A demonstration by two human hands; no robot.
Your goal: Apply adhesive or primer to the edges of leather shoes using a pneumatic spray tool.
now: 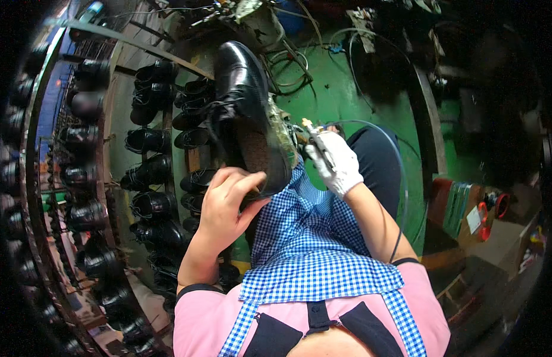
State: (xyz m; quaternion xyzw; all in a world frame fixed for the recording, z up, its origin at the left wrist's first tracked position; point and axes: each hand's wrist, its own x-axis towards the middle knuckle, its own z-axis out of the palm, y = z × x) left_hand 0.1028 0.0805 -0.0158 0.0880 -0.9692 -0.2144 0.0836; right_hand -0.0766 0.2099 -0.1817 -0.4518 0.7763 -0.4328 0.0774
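A glossy black lace-up shoe (pixel 240 71) is held in front of me, its toe pointing away and its brown insole showing. My bare left hand (pixel 228 199) grips it at the heel, thumb outside and fingers over the collar. To the right, my right hand (pixel 341 160) wears a white knitted glove. Its fingers are closed round a small spray gun (pixel 313 132) with a brass-coloured tip, apart from the shoe. A thin dark hose (pixel 400 172) curves beside my right forearm. The shoe's underside is hidden.
Metal racks (pixel 103 172) at the left carry many black shoes (pixel 151 140). Beyond my lap is a green floor (pixel 347 77) with coiled hoses. A wooden box (pixel 454 205) stands at the right, near red-handled scissors (pixel 483 221). A blue checked apron (pixel 323 271) covers my lap.
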